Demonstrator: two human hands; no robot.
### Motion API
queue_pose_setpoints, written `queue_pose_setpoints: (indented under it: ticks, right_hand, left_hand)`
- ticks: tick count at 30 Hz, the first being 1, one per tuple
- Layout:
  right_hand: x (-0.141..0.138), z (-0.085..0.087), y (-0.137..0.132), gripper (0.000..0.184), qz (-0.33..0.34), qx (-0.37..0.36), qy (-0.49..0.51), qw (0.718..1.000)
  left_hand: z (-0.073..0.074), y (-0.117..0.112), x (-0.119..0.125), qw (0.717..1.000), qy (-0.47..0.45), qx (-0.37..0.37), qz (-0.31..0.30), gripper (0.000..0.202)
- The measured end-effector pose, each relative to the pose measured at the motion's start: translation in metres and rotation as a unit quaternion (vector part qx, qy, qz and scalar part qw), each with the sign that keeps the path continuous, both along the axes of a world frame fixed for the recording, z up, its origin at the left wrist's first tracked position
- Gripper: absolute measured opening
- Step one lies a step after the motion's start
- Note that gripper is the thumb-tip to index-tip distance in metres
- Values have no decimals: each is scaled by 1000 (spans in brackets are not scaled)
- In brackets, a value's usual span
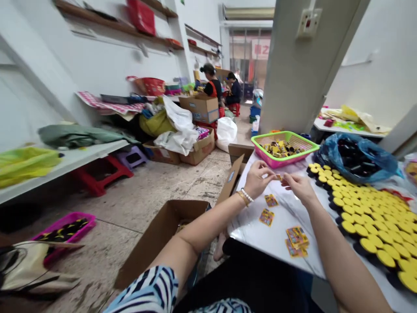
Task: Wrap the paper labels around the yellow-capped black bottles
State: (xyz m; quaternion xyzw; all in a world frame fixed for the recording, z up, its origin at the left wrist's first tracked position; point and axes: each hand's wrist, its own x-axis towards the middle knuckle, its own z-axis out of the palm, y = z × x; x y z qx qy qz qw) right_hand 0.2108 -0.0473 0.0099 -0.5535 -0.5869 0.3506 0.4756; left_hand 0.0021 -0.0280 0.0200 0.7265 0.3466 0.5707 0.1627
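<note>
My left hand (259,177) and my right hand (298,184) meet above the white table (260,228), fingers pinched together on a small yellow-and-black piece (279,177) held between them. My left wrist wears a gold bangle and a pearl bracelet. Small colourful stickers (271,200) lie on the table just below my hands, with a little stack of them (296,238) nearer to me. Rows of black caps with yellow tops (368,208) cover the table to the right of my right hand.
A green and pink basket (284,149) of small parts stands behind my hands, a blue bag (356,161) of black items to its right. Open cardboard boxes (163,237) sit on the floor at left. Two people work in the background (221,89). A pillar (302,65) rises behind the table.
</note>
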Motion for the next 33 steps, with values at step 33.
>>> queue_pose_setpoints:
  ticks: [33]
  right_hand:
    - [-24, -25, 18, 49, -56, 28, 170, 983]
  left_hand:
    - [-33, 15, 19, 894, -269, -336, -126, 55]
